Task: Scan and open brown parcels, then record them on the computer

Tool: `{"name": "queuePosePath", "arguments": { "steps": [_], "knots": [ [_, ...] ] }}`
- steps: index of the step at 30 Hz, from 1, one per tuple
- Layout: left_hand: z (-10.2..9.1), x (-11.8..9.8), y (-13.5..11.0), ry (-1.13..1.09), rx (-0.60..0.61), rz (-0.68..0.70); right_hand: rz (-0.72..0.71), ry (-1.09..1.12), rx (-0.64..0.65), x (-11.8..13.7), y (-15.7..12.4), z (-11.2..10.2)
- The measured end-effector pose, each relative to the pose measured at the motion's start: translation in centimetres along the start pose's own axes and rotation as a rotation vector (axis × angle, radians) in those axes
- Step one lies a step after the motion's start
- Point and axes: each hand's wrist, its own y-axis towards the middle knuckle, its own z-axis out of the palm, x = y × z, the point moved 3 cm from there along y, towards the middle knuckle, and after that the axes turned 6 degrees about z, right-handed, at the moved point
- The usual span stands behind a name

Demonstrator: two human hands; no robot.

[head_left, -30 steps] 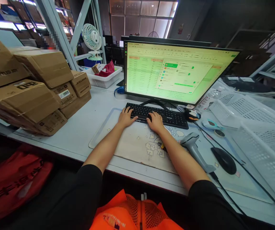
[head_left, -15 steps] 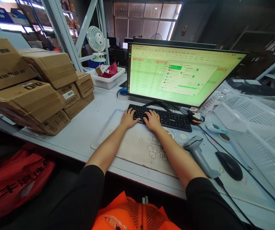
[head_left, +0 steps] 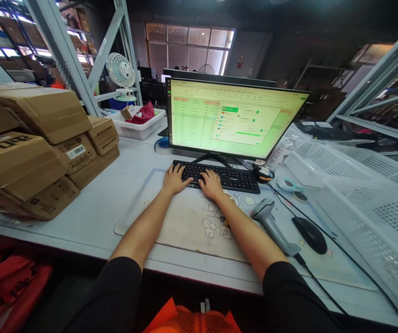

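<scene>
My left hand (head_left: 174,179) and my right hand (head_left: 211,184) rest on the left half of a black keyboard (head_left: 233,178), fingers spread over the keys and holding nothing. Behind the keyboard stands a monitor (head_left: 230,118) showing a green-tinted table with a dialog window. Both forearms lie across a worn desk mat (head_left: 185,222) on the white table (head_left: 115,185).
A grey barcode scanner (head_left: 271,226) and a black mouse (head_left: 310,234) lie right of my right arm, cables trailing. White perforated baskets (head_left: 369,194) fill the right side. Stacked cardboard boxes (head_left: 35,143) sit on the left. A small fan (head_left: 120,74) and a white basket (head_left: 139,124) stand behind.
The camera has lifted and shifted, so everything sits lower and further left in view. Both hands stay on the keyboard, with small finger movements.
</scene>
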Motion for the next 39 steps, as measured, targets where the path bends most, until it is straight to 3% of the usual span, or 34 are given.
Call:
{"name": "queuePosePath", "arguments": {
  "steps": [17, 29, 34, 39],
  "knots": [
    [-0.5, 0.3, -1.4, -0.014, -0.027, -0.013, 0.016, 0.032, -0.003, -0.8, -0.9, -0.3],
    [-0.5, 0.6, -1.4, -0.04, -0.016, -0.006, -0.007, 0.046, -0.016, -0.2, -0.1, 0.5],
    [-0.6, 0.2, -1.4, -0.037, -0.024, 0.03, 0.094, 0.052, -0.091, -2.6, 0.7, -0.3],
    [-0.2, -1.4, -1.4, 0.005, -0.011, 0.164, 0.211, 0.05, -0.147, -5.9, 0.8, -1.3]
  ]
}}
